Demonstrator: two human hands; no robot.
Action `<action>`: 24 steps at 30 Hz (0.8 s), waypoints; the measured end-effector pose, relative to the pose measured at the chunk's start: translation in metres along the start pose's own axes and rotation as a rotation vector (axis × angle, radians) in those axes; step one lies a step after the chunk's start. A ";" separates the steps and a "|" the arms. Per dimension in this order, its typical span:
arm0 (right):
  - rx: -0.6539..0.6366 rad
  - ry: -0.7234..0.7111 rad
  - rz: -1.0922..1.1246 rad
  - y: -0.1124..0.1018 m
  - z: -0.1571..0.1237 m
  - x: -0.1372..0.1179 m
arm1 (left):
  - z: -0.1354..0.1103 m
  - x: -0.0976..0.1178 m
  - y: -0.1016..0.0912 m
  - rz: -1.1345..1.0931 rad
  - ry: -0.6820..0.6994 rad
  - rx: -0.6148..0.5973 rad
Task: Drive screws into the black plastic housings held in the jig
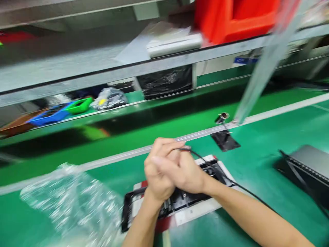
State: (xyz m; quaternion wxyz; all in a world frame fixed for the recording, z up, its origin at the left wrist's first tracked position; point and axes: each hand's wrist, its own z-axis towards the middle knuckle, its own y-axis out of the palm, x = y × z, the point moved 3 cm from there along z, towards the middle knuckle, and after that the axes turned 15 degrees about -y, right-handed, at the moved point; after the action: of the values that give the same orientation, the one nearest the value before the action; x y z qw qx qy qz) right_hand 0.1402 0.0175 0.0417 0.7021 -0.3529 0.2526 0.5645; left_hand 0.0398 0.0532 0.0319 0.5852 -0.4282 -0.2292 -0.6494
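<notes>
My two hands meet above a black frame-like part (180, 199) that lies on a white and red sheet (195, 212) on the green bench. My right hand (185, 171) is closed in a pinch on the end of a thin black cable (231, 183) that trails off to the right along my forearm. My left hand (158, 175) is closed against the right one, its fingers curled round the same cable end. The picture is blurred by motion, so the cable tip is hard to make out.
A crumpled clear plastic bag (74, 202) lies at the left. A dark grey device (308, 168) sits at the right. A small black stand with a metal cap (224, 135) is behind the hands. A shelf above holds a red bin (236, 17).
</notes>
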 end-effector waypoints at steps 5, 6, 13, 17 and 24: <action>-0.062 -0.118 0.062 -0.003 0.009 -0.001 | 0.010 0.011 0.007 0.002 0.116 0.038; -0.054 -0.120 0.072 -0.002 0.010 -0.003 | 0.011 0.015 0.007 0.006 0.134 0.045; -0.002 -0.115 0.102 0.001 0.008 -0.007 | 0.010 0.021 0.005 0.015 0.169 0.045; 0.042 -0.119 0.105 -0.001 0.004 -0.003 | 0.010 0.021 0.007 0.033 0.202 0.054; 0.060 -0.151 0.171 0.002 0.008 -0.004 | 0.010 0.024 0.008 0.035 0.224 0.095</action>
State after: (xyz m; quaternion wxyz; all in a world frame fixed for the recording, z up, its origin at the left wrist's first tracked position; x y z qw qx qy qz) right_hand 0.1370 0.0215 0.0491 0.6786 -0.2654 0.2449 0.6396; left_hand 0.0517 0.0461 0.0548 0.6380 -0.3288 -0.1854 -0.6712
